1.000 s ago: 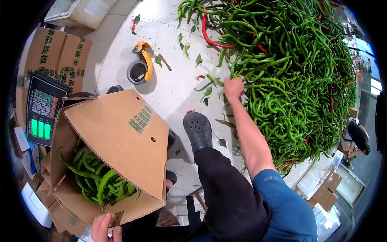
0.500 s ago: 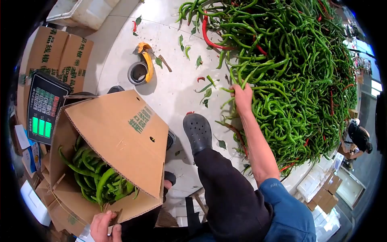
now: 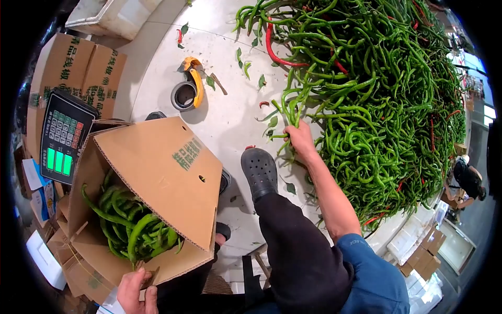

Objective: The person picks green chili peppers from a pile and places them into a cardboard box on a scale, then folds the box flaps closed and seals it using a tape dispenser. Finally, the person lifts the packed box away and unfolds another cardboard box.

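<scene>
My right hand [image 3: 300,138] is closed round several long green peppers [image 3: 294,107] at the near left edge of a big pepper pile [image 3: 366,104]. My left hand [image 3: 135,294] pinches the lower edge of an open cardboard box [image 3: 162,162], its thumb and fingers at the rim. Inside that box lie green peppers [image 3: 136,225], partly hidden under the raised flap. One long curved red pepper [image 3: 272,44] rests at the pile's upper left edge.
A digital scale display [image 3: 67,137] stands left of the box, before stacked cartons [image 3: 78,68]. On the floor are a tape roll with a yellow holder [image 3: 185,96], leaves and pepper bits. A white bin [image 3: 112,15] is at upper left; another person [image 3: 467,178] is far right.
My right hand has drawn back a little from the pile, with a bunch of green peppers now in its grip. My left hand has stayed at the box edge.
</scene>
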Tool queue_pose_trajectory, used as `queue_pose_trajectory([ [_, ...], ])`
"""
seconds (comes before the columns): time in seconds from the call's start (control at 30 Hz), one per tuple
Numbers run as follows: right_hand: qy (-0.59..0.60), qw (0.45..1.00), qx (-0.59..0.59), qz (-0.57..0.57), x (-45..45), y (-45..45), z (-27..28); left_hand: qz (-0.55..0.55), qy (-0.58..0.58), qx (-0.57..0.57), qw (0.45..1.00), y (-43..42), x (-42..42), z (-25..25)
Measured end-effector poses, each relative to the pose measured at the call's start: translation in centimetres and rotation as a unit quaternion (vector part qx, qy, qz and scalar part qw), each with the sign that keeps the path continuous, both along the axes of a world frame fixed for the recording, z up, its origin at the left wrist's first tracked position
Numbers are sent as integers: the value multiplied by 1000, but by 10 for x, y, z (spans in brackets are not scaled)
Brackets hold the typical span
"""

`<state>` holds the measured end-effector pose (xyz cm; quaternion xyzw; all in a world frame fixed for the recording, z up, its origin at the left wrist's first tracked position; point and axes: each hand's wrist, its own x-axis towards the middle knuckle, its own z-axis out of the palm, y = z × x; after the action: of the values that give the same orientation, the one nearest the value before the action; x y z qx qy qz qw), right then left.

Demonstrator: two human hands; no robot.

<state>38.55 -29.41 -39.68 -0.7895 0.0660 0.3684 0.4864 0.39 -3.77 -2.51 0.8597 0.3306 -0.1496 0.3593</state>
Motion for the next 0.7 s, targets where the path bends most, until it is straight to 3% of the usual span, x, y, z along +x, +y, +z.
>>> queue_pose_trajectory([
  [0.17,-34,998,45,-29,28,-10,8,16,2,0,1000,-2,-2,1],
  [0.23,-166,980,-73,86,39,-9,-11,-16,-3,20,1000,-2,4,3],
  [0.3,-294,917,-186,195,50,-6,-32,-31,-9,33,999,-1,7,4],
  [0.33,-247,912,-251,212,53,-4,-38,-28,-9,34,999,-2,6,4],
  [0.43,-258,887,-323,207,60,5,-47,2,-5,23,1000,-4,2,3],
  [0.7,-200,897,-379,105,84,19,-37,24,-6,6,1000,-3,-3,-1],
])
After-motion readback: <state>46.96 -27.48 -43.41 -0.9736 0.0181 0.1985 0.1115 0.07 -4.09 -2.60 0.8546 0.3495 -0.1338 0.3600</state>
